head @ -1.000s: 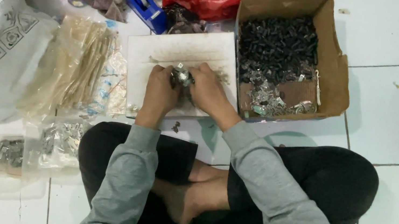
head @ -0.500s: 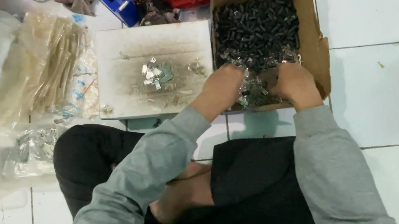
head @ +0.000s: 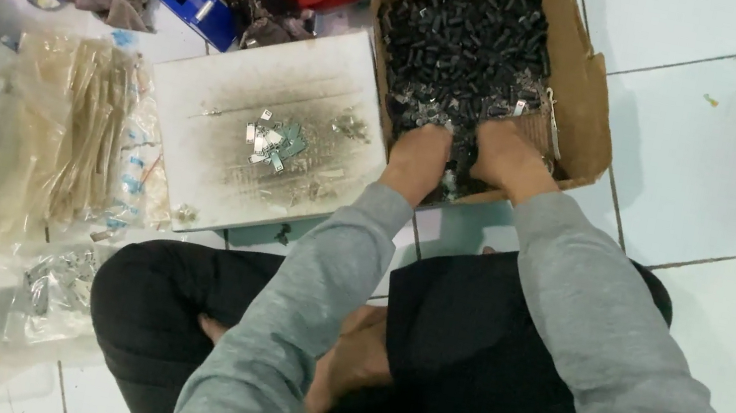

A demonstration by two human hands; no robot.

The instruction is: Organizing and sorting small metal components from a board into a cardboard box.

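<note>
both hands [head: 462,158] dig in the upright cardboard box [head: 589,94], fingers seemingly buried.

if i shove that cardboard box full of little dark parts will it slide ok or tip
The cardboard box would probably slide, not tip: it sits low and wide on smooth floor tile. It likely feels heavy, heaped with small dark parts. Its near wall may flex, since both the left hand and right hand press in there.
</note>
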